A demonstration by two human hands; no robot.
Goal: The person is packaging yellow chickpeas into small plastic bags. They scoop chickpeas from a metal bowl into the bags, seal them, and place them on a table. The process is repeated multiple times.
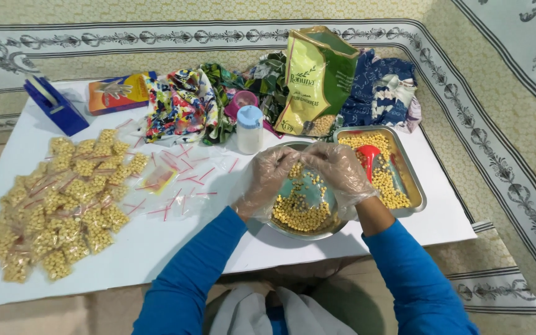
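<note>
Left hand: the left hand (268,177), in a thin clear plastic glove, is curled over the round steel bowl (305,231), fingertips pinched on a small clear plastic pouch (298,169) partly filled with chickpeas.
Right hand: the right hand (340,169), gloved likewise, meets the left above the bowl, fingers closed on the same pouch's top edge.
Pouch: held between both hands over the bowl, near the table's front edge.
Handling: it looks light, soft and slippery against the gloves; the round peas would likely spill if it tips, so the sealing strip at the mouth seems the place to grip.
Bowl: holds loose yellow chickpeas.
Right: a rectangular steel tray (412,180) with chickpeas and a red scoop (368,156).
Left: a heap of filled pouches (57,205); empty red-striped bags (181,180) beside it.
Far: a green chickpea sack (317,77), white bottle (249,129), blue tape dispenser (54,105).
</note>
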